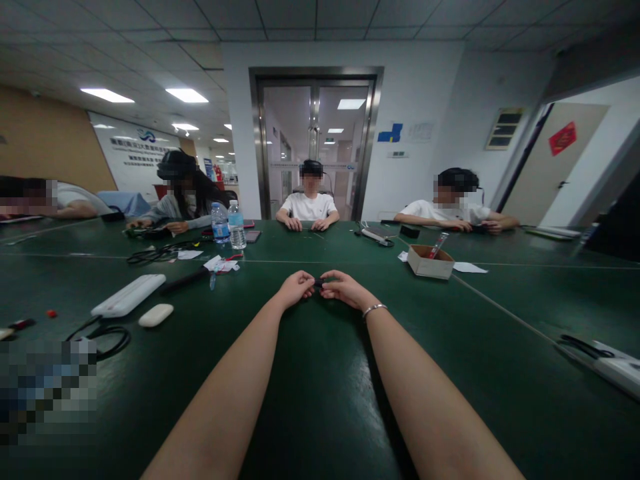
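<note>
Both my arms reach forward over a dark green table (320, 387). Between my fingertips is a small black object (319, 283), too small to name and partly covered by the fingers. My left hand (297, 289) pinches its left end. From the other side, my right hand (345, 289) grips it with thumb and fingers, a silver bracelet (374, 309) around that wrist. The two hands nearly meet, just above or on the tabletop; I cannot tell which.
On the left lie a white power bank (129, 295), a white rounded case (156, 315) and black cables (113, 343). Two water bottles (237, 227) stand beyond paper scraps (221, 265). A cardboard box (431, 262) sits ahead right. Several people sit around the table; a power strip (617, 367) is far right.
</note>
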A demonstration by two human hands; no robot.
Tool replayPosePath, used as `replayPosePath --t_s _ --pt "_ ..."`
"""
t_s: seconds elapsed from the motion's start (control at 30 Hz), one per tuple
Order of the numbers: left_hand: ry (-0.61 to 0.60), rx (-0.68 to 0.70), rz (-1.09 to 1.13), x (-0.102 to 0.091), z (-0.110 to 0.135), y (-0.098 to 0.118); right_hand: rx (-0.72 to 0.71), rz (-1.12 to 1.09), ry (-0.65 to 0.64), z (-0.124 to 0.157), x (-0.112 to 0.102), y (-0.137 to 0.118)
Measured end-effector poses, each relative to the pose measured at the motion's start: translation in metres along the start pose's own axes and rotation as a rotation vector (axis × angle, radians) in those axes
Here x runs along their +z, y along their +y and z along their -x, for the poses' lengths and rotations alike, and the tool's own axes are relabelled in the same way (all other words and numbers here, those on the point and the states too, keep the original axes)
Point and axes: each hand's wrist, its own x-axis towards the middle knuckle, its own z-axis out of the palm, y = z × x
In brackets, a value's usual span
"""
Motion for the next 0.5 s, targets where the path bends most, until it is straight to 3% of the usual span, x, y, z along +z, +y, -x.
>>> replayPosePath --t_s 0.33,0.5 --pt "-0.011 -0.009 -0.239 -0.0013 -0.0042 -0.0066 0.007 0.012 -0.025 0.0029 0.0015 -0.0027" --pt "0.042 -0.045 -0.143 -0.0002 -0.0037 -0.0049 0.008 0.005 0.010 0.0025 0.0019 -0.0024"
